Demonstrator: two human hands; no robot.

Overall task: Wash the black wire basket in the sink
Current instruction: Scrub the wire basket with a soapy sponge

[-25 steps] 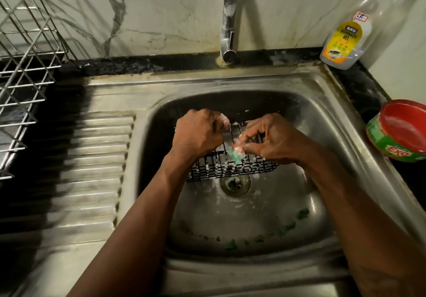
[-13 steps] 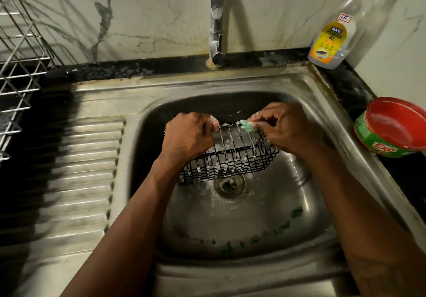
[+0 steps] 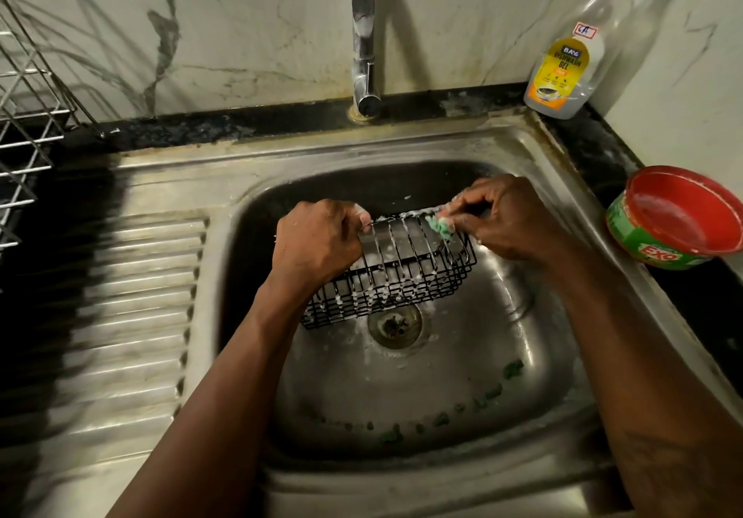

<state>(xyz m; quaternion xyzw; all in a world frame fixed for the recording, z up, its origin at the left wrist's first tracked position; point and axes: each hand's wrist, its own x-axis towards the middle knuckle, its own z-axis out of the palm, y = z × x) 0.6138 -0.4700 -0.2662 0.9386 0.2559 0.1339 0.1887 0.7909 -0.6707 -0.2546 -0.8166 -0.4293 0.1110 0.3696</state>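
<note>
Scrubbing the soapy basket inside the sink.

Head view: the black wire basket (image 3: pixel 406 276) stands tilted in the sink (image 3: pixel 518 147), its lower edge just behind the drain (image 3: pixel 395 326), probably so that the foam runs off. The left hand (image 3: pixel 317 240) has its fingers curled around the top rim at the left end, to hold the basket steady. The right hand (image 3: pixel 506 224) pinches a small green scrub pad (image 3: pixel 440 228) against the rim at the right end. No water comes from the tap (image 3: pixel 364 55).

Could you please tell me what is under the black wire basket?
Through the black wire basket bare sink shows, the drain just past its near edge; the left hand hides its left end.
</note>
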